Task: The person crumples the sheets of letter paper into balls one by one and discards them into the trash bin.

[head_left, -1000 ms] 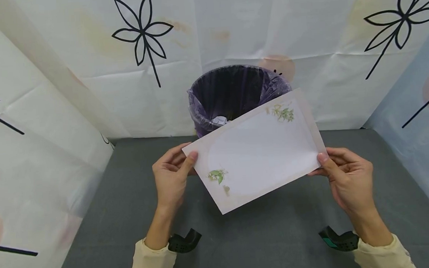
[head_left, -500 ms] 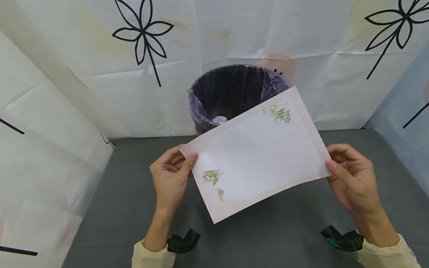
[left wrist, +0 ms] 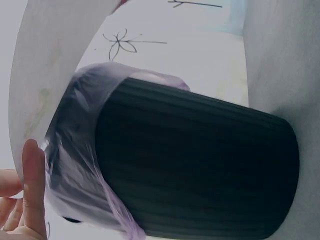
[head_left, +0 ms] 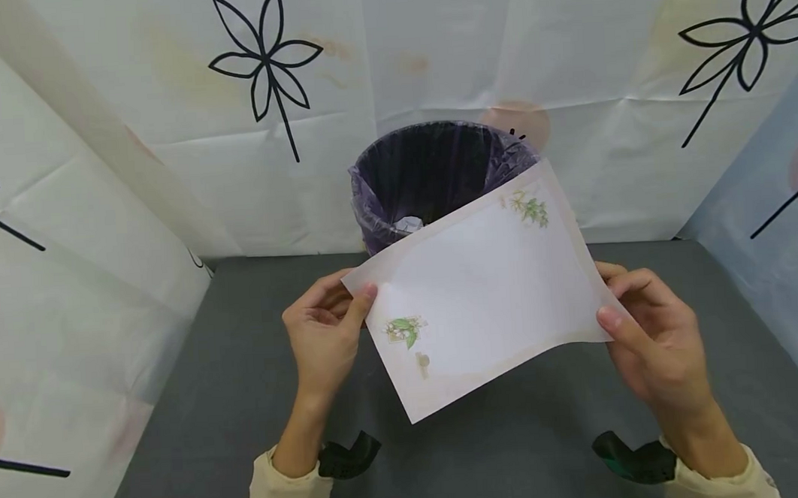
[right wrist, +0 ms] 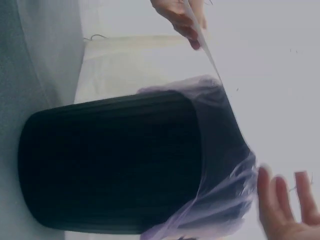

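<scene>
A sheet of pale paper (head_left: 483,297) with a pinkish border and small green plant prints is held tilted above the table, in front of the bin. My left hand (head_left: 324,339) pinches its left corner, thumb on the front face and fingers behind. At the lower right corner, my right hand (head_left: 664,348) holds the sheet with the thumb in front and fingers at the edge and behind. The lower edge bows near that hand. Seen from the right wrist, the paper is nearly edge-on, passing the bin's mouth.
A dark ribbed bin (left wrist: 195,165) with a purple plastic liner (left wrist: 75,170) stands at the back of the grey table (head_left: 258,407). Inside it lies something white and crumpled (head_left: 409,224). Printed white cloth (head_left: 429,44) encloses the back and sides.
The right hand has shifted its hold, its fingers now further around the corner, after the sheet slid left and back right. The sheet's lower edge now curves more.
</scene>
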The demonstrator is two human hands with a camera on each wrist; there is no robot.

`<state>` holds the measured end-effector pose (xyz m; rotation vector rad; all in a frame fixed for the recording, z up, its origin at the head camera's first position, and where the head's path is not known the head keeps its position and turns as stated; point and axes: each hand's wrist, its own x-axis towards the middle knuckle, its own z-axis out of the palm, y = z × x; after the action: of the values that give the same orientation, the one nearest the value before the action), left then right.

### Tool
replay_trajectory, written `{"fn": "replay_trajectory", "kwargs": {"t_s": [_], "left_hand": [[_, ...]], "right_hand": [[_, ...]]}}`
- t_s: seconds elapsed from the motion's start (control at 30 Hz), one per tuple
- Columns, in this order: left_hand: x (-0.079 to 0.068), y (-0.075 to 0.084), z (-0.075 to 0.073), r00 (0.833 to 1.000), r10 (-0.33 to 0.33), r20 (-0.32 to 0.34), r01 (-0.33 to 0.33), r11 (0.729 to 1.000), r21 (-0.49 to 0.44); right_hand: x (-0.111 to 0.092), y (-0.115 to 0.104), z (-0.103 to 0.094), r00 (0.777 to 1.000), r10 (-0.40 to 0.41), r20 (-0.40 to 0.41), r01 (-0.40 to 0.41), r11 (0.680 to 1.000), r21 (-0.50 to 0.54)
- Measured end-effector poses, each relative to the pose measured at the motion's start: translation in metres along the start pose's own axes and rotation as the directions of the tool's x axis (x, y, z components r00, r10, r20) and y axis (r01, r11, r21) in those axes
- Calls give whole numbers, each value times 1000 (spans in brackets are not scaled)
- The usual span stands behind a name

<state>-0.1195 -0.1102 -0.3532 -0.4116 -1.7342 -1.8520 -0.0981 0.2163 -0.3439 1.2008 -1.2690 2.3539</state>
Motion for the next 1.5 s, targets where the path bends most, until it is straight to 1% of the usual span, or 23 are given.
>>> {"fn": "replay_trajectory", "kwargs": {"t_s": [0.07,0.13,0.23,0.3,0.37,0.43,0.53,0.63,0.67,0.7,0.9,0.97,1.1,1.17,1.27,1.3,1.33,1.37,1.43,1.5], "left_hand": [[-1,2,3,1000,26,-4,-26,1000,7],[-2,5,6,999,42,-8,-42,999,6],[-3,8,10,999,48,-11,-48,999,5],[-4,8,12,999,48,-8,-48,999,-2],[-4,9,13,999,50,-5,-50,999,-10],[-5,10,14,999,52,0,-52,999,-10],[-5,12,16,999,52,8,-52,999,-11],[-5,13,16,999,51,17,-51,999,-14],[-5,14,16,998,51,21,-51,999,-16],[-5,15,16,998,52,25,-52,998,-18],[-5,18,16,997,53,61,-51,998,-37],[-4,18,17,996,52,72,-49,998,-49],[-3,18,17,994,56,92,-49,996,-78],[-2,18,17,993,58,101,-49,994,-96],[-1,18,17,990,52,133,-31,988,-152],[-1,19,17,986,47,158,-16,981,-194],[0,18,17,981,44,191,6,968,-251],[1,18,16,972,39,232,36,949,-312],[1,19,17,947,28,320,116,899,-421],[2,18,17,912,17,410,208,843,-496]], "right_hand": [[1,-1,6,1000,13,-8,-14,995,-100],[2,-2,10,999,39,-6,-40,979,-199],[3,-1,14,995,93,26,-83,959,-272],[3,0,15,989,131,71,-107,955,-278],[2,0,16,977,183,106,-146,947,-286],[2,0,17,963,237,130,-187,932,-311],[2,-2,20,938,319,136,-251,895,-368],[2,-3,21,923,359,135,-280,872,-402],[3,-3,20,922,364,136,-282,868,-409],[3,-2,20,923,358,143,-276,872,-405],[6,3,21,939,307,154,-224,886,-405],[6,4,22,943,295,151,-207,879,-429],[5,3,25,954,271,128,-173,846,-503],[7,3,26,959,258,116,-165,843,-512],[10,5,27,969,230,93,-155,853,-498],[11,5,28,972,221,86,-151,857,-493],[12,6,28,974,211,81,-145,858,-492],[13,6,28,977,203,71,-141,857,-496],[14,7,29,981,186,61,-133,860,-493],[14,8,30,983,178,51,-131,861,-492]]}}
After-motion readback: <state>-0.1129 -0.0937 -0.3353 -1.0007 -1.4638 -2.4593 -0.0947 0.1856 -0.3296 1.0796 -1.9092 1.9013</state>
